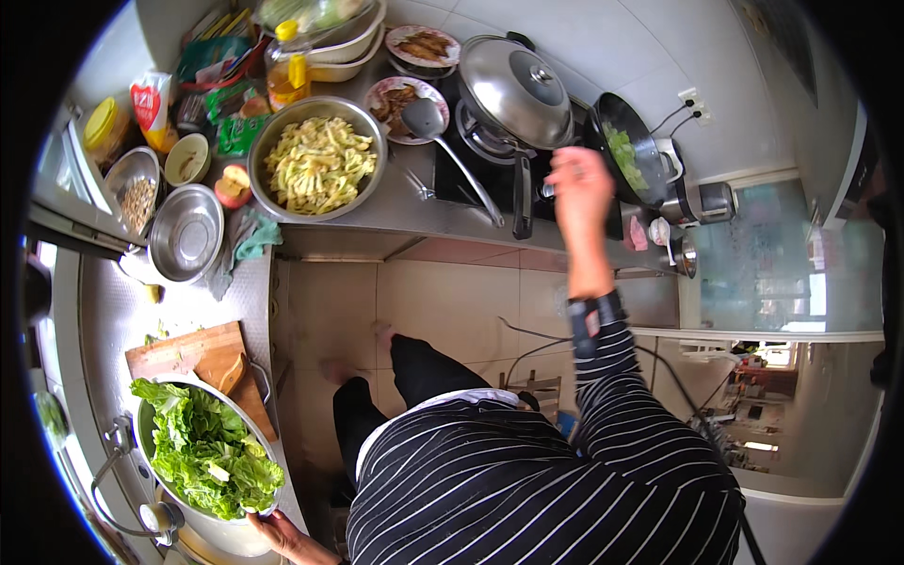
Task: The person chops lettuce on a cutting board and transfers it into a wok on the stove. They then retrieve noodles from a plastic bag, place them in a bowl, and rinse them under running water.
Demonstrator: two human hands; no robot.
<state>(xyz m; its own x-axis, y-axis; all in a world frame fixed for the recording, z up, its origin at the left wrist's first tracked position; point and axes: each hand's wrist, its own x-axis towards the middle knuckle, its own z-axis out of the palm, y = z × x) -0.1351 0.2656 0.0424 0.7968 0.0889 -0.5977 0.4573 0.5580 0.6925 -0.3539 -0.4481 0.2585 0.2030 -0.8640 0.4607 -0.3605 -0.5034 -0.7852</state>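
My left hand (pixel 280 534) is at the rim of a metal basin (pixel 267 443) heaped with leafy greens (pixel 205 452); its fingers are partly hidden by the rim. Over the front of the black gas stove (pixel 450 173), my right hand (pixel 583 185) is blurred, and I cannot tell how its fingers are set. A stove knob (pixel 547 190) shows beside its fingers. To its left is the handle of a lidded wok (pixel 521 92). On its other side stands a dark wok (pixel 621 145) holding pale green vegetable pieces (pixel 624 155).
A steel bowl of shredded vegetables (pixel 321 166), a ladle (pixel 462 162) and plates of food (pixel 422 46) line the back counter. On the left counter are an empty steel bowl (pixel 186 233), a wooden cutting board (pixel 183 347) and a knife with a wooden handle (pixel 241 376).
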